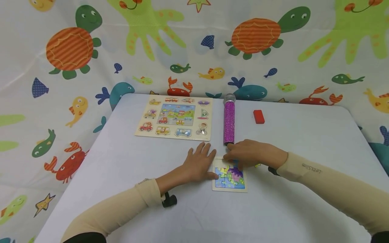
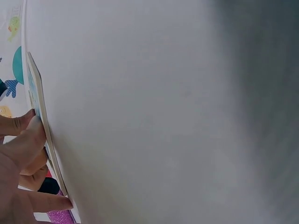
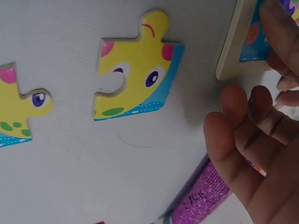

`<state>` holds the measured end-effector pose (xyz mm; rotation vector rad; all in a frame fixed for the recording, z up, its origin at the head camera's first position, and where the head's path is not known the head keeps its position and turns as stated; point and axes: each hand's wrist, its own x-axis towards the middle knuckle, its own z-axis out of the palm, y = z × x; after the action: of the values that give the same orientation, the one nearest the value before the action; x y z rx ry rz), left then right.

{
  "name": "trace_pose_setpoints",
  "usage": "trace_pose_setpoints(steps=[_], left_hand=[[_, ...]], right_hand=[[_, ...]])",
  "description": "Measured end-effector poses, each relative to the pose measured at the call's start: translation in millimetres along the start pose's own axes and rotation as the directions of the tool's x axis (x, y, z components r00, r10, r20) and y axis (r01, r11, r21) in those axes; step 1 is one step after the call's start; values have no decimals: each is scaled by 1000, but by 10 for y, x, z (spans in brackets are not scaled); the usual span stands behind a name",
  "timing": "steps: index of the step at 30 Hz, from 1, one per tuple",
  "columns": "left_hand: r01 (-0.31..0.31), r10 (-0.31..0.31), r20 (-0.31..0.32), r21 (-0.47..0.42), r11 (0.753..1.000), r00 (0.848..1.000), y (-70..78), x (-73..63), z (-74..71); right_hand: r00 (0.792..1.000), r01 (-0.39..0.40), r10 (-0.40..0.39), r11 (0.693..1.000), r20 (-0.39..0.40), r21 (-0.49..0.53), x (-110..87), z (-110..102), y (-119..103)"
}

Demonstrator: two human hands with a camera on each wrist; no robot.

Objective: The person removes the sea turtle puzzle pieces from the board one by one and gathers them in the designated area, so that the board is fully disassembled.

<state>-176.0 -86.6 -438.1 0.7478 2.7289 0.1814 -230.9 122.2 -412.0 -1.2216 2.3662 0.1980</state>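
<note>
A small jigsaw puzzle in a pale wooden tray [image 1: 230, 190] lies flat on the table with colourful pieces fitted in it. My left hand [image 1: 197, 166] rests at its left side, fingers spread, the thumb over the tray edge. Over the tray's upper right part is my right hand [image 1: 253, 153], which hides that corner in the head view. In the right wrist view its thumb [image 3: 280, 35] presses on the puzzle face while the other fingers bend loosely outside the tray. Two loose yellow puzzle pieces with eyes, one whole in view [image 3: 135, 77] and one cut off [image 3: 18, 109], lie beside the tray.
Behind my hands stretches a larger wooden peg puzzle board [image 1: 173, 133] with vehicle pictures. To its right lies a glittery purple microphone [image 1: 229, 123], its lower end close to my right fingers. A red block [image 1: 259, 116] sits farther right. A sea-animal cloth hangs behind the table.
</note>
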Motion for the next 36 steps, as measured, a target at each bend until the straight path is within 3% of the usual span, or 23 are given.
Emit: trace_pose_setpoints(steps=[8, 16, 23, 27, 30, 33, 36], left_hand=[[-14, 14, 4, 8, 1000, 1000, 33, 39, 18], [-30, 30, -6, 8, 1000, 1000, 46, 69, 22], [-33, 33, -6, 0, 999, 999, 70, 82, 23], [-29, 29, -6, -11, 1000, 1000, 75, 76, 24], [-34, 33, -19, -29, 999, 999, 61, 59, 10], [-31, 30, -31, -45, 998, 999, 30, 33, -2], [-20, 18, -34, -56, 998, 999, -3, 11, -1]], right_hand=[[1000, -24, 24, 998, 3, 50, -48, 32, 11], [990, 3, 34, 966, -139, 257, -191, 201, 78], [951, 20, 135, 870, -277, 492, -355, 391, 174], [924, 46, 217, 753, -314, 656, -603, 364, 289], [899, 0, 324, 672, -294, 740, -869, 330, 452], [872, -89, 420, 641, -252, 762, -1095, 373, 653], [868, -165, 456, 635, -193, 755, -1259, 468, 823]])
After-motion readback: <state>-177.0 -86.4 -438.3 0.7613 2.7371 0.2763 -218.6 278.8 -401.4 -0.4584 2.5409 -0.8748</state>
